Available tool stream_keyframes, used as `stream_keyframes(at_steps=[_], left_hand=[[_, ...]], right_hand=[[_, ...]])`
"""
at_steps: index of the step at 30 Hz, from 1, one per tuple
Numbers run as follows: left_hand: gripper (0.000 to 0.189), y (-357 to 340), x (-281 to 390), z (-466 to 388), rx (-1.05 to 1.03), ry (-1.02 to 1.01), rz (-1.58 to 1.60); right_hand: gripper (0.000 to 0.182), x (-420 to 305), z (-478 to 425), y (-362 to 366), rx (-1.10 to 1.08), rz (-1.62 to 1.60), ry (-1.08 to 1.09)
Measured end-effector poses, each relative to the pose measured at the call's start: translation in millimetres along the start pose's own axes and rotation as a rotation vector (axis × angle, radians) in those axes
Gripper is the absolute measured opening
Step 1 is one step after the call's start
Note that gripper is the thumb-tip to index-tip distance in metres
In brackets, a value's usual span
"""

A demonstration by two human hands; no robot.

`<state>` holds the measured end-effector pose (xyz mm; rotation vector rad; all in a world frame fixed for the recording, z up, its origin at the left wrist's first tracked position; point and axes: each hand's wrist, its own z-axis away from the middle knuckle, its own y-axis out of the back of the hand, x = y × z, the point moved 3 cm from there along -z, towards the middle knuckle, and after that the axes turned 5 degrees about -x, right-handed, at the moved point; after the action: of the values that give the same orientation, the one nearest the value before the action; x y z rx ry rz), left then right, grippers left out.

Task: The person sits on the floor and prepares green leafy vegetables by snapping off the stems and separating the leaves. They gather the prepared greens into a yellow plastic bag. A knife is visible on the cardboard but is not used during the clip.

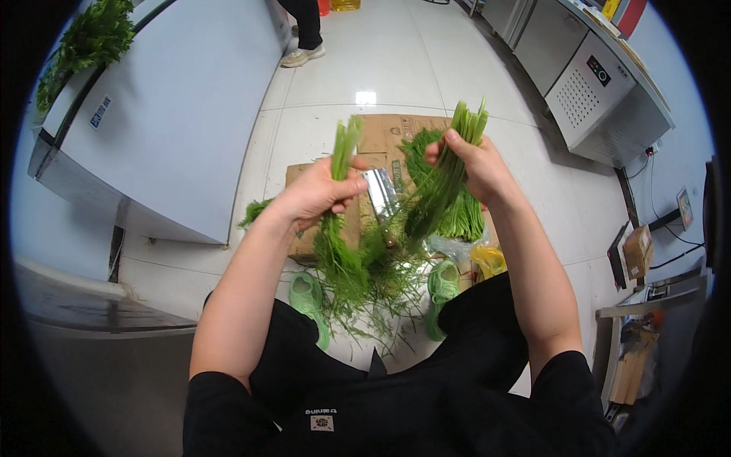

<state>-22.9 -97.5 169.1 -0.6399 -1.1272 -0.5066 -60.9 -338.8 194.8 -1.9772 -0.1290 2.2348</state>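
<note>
My left hand [328, 191] grips a bunch of feathery green herb [342, 257], stems up and fronds hanging down. A second bunch of the same herb [440, 194], also stems up, is held in my right hand [471, 160]. Below and between the hands a cleaver [381, 193] with a broad metal blade lies on flattened cardboard [371, 134]. Beyond and beneath my right hand is a pile of green herb [465, 220] on the cardboard. Loose sprigs [388, 308] are scattered on the floor between my green shoes.
A clear plastic bag [451, 247] and a yellow bag [489, 261] lie near my right shoe. A large white cabinet [188, 103] stands at the left, leafy greens [97, 34] on top. Another person's leg [305, 25] is at the top. A metal counter unit [588, 85] stands at the right.
</note>
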Motion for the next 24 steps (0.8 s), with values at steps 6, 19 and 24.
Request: stream_keyframes(at_steps=[6, 19, 24], left_hand=[[0.036, -8.0, -5.5, -1.0, -0.178, 0.047, 0.103], [0.029, -25.0, -11.4, -4.7, -0.376, 0.092, 0.092], [0.033, -21.3, -11.3, -6.3, -0.26, -0.007, 0.135]], right_hand=[[0.02, 14.4, 1.1, -29.3, -0.124, 0.102, -0.056], [0.016, 25.0, 12.2, -57.4, -0.188, 0.0, -0.096], [0.015, 27.9, 5.6, -47.4, -0.107, 0.004, -0.059]])
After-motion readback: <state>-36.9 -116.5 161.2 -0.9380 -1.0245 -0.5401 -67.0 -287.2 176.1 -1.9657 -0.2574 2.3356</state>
